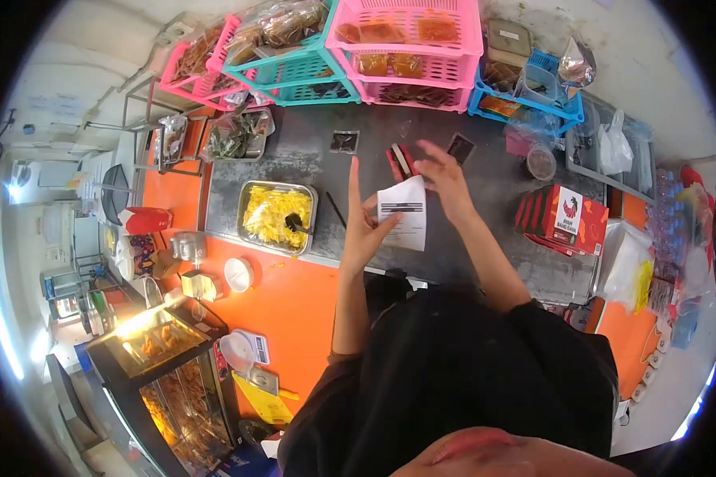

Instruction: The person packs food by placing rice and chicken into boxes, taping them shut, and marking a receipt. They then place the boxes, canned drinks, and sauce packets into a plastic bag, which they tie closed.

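A white printed receipt [403, 226] is pinched under the thumb of my left hand [363, 234], whose index finger points straight up. My right hand [447, 184] is at the receipt's upper right corner, fingers apart and slightly curled. Just beyond the paper lies a red and black object with a pale strip [401, 161], partly covered by the receipt and my right fingers. Small dark sachets [344, 141] rest on the grey worktop [294, 127]. To the left stands a metal tray [316, 213] of yellow shredded food with a black utensil [295, 223] in it.
Pink baskets [405, 48], a teal basket [294, 94] and a blue basket [525, 103] line the back. Red printed boxes [564, 219] are stacked at right. A lit food warmer [159, 346] and a white bowl [238, 274] are at left on and beside the orange counter [294, 302].
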The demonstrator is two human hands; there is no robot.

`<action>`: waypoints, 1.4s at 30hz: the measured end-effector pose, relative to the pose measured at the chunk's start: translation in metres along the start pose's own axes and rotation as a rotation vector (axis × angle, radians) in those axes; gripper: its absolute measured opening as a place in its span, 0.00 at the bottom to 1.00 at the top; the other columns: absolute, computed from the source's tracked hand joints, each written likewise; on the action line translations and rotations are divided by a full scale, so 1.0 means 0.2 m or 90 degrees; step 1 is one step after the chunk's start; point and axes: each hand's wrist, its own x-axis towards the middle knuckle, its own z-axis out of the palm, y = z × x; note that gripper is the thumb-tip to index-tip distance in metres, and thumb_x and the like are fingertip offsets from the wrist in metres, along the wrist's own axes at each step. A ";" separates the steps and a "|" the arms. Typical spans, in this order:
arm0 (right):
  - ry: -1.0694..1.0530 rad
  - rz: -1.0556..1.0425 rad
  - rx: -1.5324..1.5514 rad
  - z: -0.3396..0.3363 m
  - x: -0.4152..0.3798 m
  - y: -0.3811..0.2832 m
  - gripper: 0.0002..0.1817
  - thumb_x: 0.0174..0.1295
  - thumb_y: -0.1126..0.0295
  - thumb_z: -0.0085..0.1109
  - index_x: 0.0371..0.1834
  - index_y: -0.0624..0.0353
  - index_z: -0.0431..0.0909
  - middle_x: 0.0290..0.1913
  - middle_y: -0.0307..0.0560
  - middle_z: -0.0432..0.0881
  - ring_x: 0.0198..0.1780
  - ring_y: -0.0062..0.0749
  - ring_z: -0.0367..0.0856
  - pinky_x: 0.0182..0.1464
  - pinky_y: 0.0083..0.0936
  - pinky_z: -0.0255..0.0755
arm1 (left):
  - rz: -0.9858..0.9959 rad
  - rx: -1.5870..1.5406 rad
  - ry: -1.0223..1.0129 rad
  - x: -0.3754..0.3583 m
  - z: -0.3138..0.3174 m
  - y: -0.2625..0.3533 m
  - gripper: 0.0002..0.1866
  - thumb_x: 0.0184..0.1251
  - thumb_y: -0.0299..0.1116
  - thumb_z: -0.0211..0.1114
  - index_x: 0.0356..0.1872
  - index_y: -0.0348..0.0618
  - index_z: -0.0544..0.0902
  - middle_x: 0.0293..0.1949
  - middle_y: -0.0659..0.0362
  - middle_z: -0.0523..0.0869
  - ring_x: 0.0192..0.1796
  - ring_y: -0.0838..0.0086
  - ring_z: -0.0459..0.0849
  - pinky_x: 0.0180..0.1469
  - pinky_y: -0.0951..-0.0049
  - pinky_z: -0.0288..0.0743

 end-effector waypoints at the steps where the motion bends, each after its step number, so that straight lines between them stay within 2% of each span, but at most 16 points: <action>1: -0.004 0.004 0.000 -0.10 0.08 0.14 0.18 0.55 0.62 0.69 0.48 0.54 0.83 0.54 0.38 0.71 0.50 0.23 0.72 0.45 0.23 0.71 | -0.018 -0.017 0.028 -0.05 -0.04 -0.02 0.52 0.59 0.13 0.62 0.76 0.55 0.37 0.50 0.50 0.83 0.48 0.74 0.83 0.44 0.79 0.79; 2: 0.059 -0.213 -0.332 -0.24 0.21 0.32 0.19 0.56 0.59 0.68 0.50 0.52 0.81 0.48 0.36 0.74 0.47 0.23 0.73 0.47 0.26 0.71 | -0.035 -0.035 0.056 -0.10 -0.07 -0.03 0.49 0.60 0.14 0.62 0.76 0.53 0.42 0.49 0.50 0.84 0.48 0.74 0.83 0.45 0.79 0.79; 3: 0.120 -0.431 -0.662 -0.32 0.26 0.42 0.21 0.58 0.57 0.67 0.53 0.49 0.80 0.43 0.33 0.78 0.44 0.24 0.74 0.48 0.30 0.70 | -0.062 -0.039 0.107 -0.15 -0.09 -0.02 0.35 0.61 0.15 0.62 0.70 0.45 0.61 0.50 0.52 0.83 0.47 0.75 0.83 0.47 0.78 0.78; 4: 0.113 -0.433 -0.661 -0.33 0.24 0.42 0.21 0.58 0.57 0.67 0.53 0.49 0.80 0.43 0.33 0.78 0.44 0.24 0.74 0.48 0.30 0.70 | -0.059 -0.037 0.113 -0.20 -0.15 -0.06 0.35 0.61 0.15 0.62 0.70 0.45 0.61 0.50 0.52 0.83 0.47 0.75 0.83 0.47 0.78 0.78; 6: -0.087 0.269 -0.474 -0.32 0.25 0.42 0.18 0.58 0.57 0.67 0.51 0.47 0.79 0.41 0.33 0.79 0.40 0.23 0.74 0.46 0.31 0.74 | -0.060 0.068 0.091 -0.26 -0.25 -0.09 0.25 0.61 0.16 0.63 0.61 0.37 0.74 0.51 0.53 0.83 0.46 0.75 0.84 0.50 0.77 0.77; 7: -0.104 0.270 -0.480 -0.32 0.28 0.44 0.18 0.58 0.57 0.67 0.51 0.47 0.79 0.41 0.33 0.79 0.40 0.23 0.74 0.46 0.31 0.74 | -0.122 -0.020 0.138 -0.30 -0.26 -0.07 0.21 0.59 0.14 0.63 0.55 0.33 0.78 0.54 0.53 0.82 0.49 0.75 0.82 0.52 0.76 0.76; 10: -0.160 0.361 -0.241 -0.37 0.27 0.56 0.12 0.58 0.61 0.68 0.44 0.49 0.82 0.38 0.34 0.78 0.40 0.24 0.76 0.40 0.25 0.77 | -0.067 -0.096 0.208 -0.36 -0.22 0.02 0.25 0.56 0.13 0.64 0.58 0.34 0.76 0.57 0.53 0.79 0.54 0.72 0.80 0.55 0.74 0.75; 12: -0.243 0.205 -0.090 -0.42 0.27 0.60 0.08 0.60 0.64 0.66 0.40 0.53 0.85 0.37 0.39 0.77 0.42 0.25 0.77 0.43 0.28 0.80 | -0.065 -0.118 0.221 -0.40 -0.21 0.06 0.29 0.53 0.10 0.64 0.60 0.35 0.75 0.60 0.52 0.77 0.58 0.70 0.78 0.59 0.72 0.73; 15: -0.192 0.059 -0.245 -0.49 0.18 0.73 0.09 0.61 0.67 0.63 0.38 0.60 0.85 0.42 0.46 0.77 0.45 0.27 0.77 0.46 0.32 0.81 | -0.043 -0.077 0.263 -0.41 -0.24 0.05 0.35 0.50 0.09 0.65 0.64 0.37 0.72 0.59 0.49 0.77 0.58 0.70 0.78 0.60 0.72 0.73; 18: -0.124 0.127 -0.204 -0.57 0.19 0.84 0.10 0.63 0.68 0.61 0.38 0.66 0.85 0.43 0.45 0.73 0.48 0.28 0.77 0.47 0.30 0.79 | -0.056 -0.156 0.256 -0.39 -0.22 0.11 0.35 0.50 0.09 0.65 0.64 0.37 0.71 0.59 0.50 0.77 0.58 0.70 0.78 0.60 0.72 0.73; 21: -0.226 0.181 -0.257 -0.28 -0.11 0.38 0.10 0.65 0.70 0.57 0.38 0.65 0.85 0.46 0.42 0.72 0.49 0.28 0.76 0.47 0.28 0.78 | -0.007 -0.117 0.237 -0.34 -0.18 0.15 0.38 0.49 0.09 0.65 0.67 0.36 0.68 0.59 0.51 0.77 0.59 0.68 0.78 0.61 0.69 0.72; 25: -0.454 -0.033 -0.139 -0.10 -0.49 -0.08 0.14 0.66 0.64 0.57 0.35 0.65 0.85 0.44 0.41 0.72 0.44 0.25 0.75 0.44 0.24 0.74 | 0.006 -0.039 0.119 -0.22 -0.03 0.16 0.38 0.50 0.10 0.65 0.67 0.37 0.67 0.58 0.52 0.77 0.58 0.70 0.77 0.59 0.71 0.73; 30: -0.159 -0.091 -0.270 -0.31 -0.71 -0.19 0.16 0.66 0.63 0.59 0.31 0.67 0.83 0.34 0.39 0.71 0.32 0.21 0.72 0.35 0.21 0.66 | -0.021 -0.048 -0.103 0.00 0.34 0.16 0.32 0.54 0.10 0.64 0.64 0.36 0.71 0.58 0.55 0.77 0.56 0.70 0.79 0.58 0.71 0.73; 36: 0.254 -0.202 -0.352 -0.80 -1.16 -0.37 0.18 0.65 0.60 0.61 0.29 0.68 0.83 0.29 0.38 0.71 0.25 0.18 0.68 0.26 0.19 0.59 | 0.021 0.049 -0.290 0.46 1.01 0.10 0.08 0.61 0.25 0.67 0.41 0.36 0.85 0.40 0.61 0.87 0.42 0.82 0.82 0.43 0.83 0.72; 38: 0.353 -0.204 -0.308 -0.92 -1.22 -0.36 0.20 0.66 0.59 0.60 0.28 0.68 0.83 0.29 0.36 0.72 0.25 0.16 0.67 0.25 0.17 0.59 | 0.049 -0.011 -0.420 0.56 1.37 0.05 0.09 0.60 0.27 0.68 0.41 0.40 0.85 0.39 0.63 0.87 0.40 0.83 0.82 0.40 0.82 0.72; 42: 0.530 -0.147 -0.209 -1.13 -1.15 -0.19 0.20 0.67 0.56 0.58 0.30 0.64 0.85 0.28 0.35 0.73 0.25 0.15 0.66 0.26 0.16 0.62 | 0.111 0.234 -0.451 0.69 1.74 -0.36 0.10 0.57 0.29 0.68 0.41 0.43 0.86 0.31 0.55 0.88 0.34 0.75 0.86 0.36 0.76 0.75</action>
